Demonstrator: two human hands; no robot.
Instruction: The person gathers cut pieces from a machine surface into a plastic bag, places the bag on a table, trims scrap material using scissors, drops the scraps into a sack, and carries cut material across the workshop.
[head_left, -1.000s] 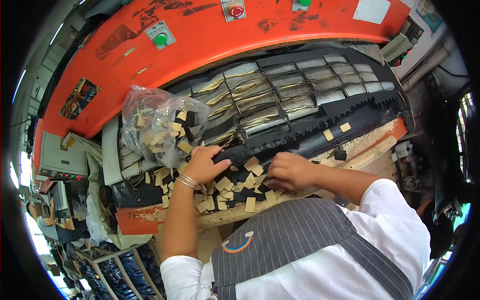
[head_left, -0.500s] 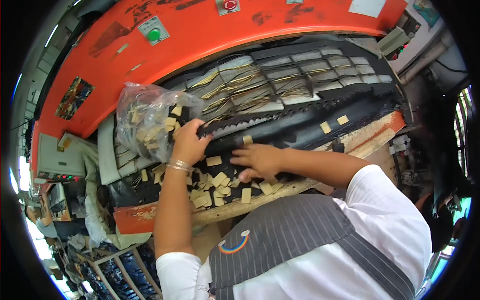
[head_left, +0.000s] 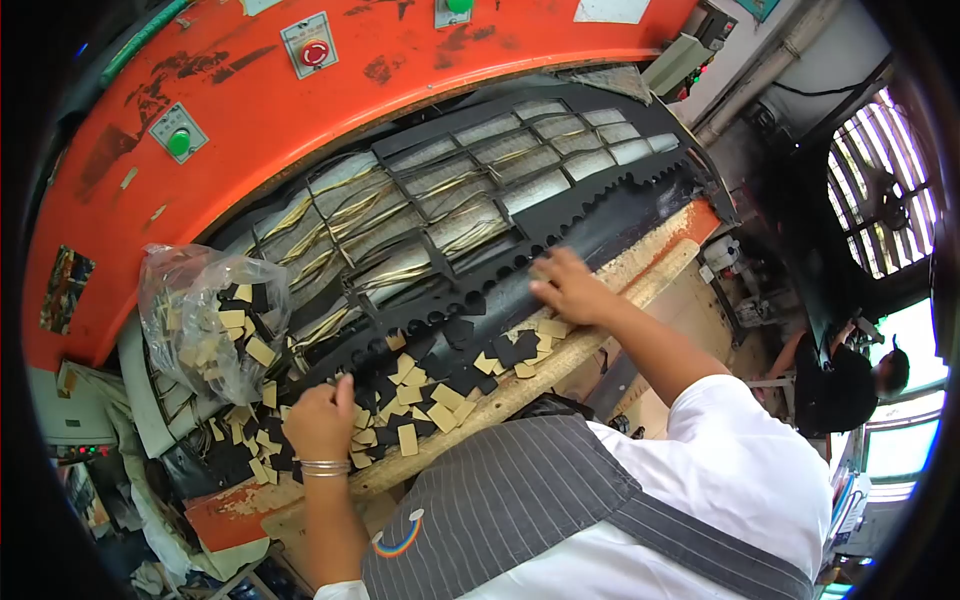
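Observation:
My left hand [head_left: 320,422], with bracelets at the wrist, is curled closed with the thumb upward. It is over the left part of a heap of small beige and black rectangular pieces [head_left: 408,438]; whatever it may hold is hidden. My right hand [head_left: 568,286] has its fingers apart, slightly bent, over the dark bed surface [head_left: 640,232], right of the heap. A clear plastic bag [head_left: 165,335] with similar pieces in it lies at the left. Behind the heap runs a black sheet edge with rounded notches [head_left: 475,300].
A framework of metal cells [head_left: 465,190] with yellowish strips fills the bed behind my hands. An orange machine body [head_left: 235,110] with green and red buttons rises beyond it. A wooden front edge [head_left: 530,385] is near my apron. Another person [head_left: 835,385] is at the far right.
My left hand has moved from beside the bag down to the heap. The right hand has moved rightward along the bed. The loose beige pieces on the right no longer lie there. The view has turned.

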